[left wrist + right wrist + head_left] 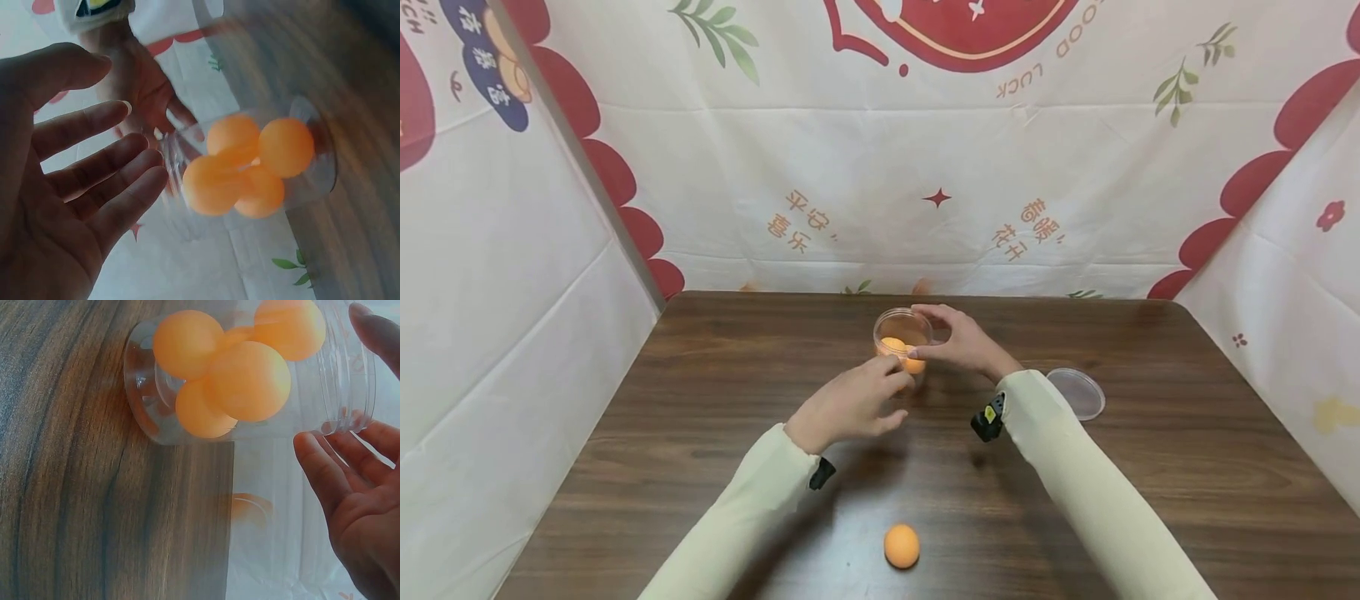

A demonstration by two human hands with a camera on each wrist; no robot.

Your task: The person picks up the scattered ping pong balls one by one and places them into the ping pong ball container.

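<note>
A clear plastic jar (904, 321) stands toward the back of the table with several orange ping-pong balls (212, 184) in it. My right hand (961, 340) holds the jar near its rim from the right, thumb on the near side and fingers on the far side. At the jar's near left is my left hand (856, 398). Its fingers (128, 197) are loosely extended, tips beside the threaded rim and nothing between them and the thumb. Another orange ping-pong ball (902, 547) lies alone near the front of the table.
A round clear lid (1077, 393) lies right of the jar, beyond the right sleeve (1075, 467). White printed cloth (880, 208) rises behind the brown wooden table (700, 467) and along both sides.
</note>
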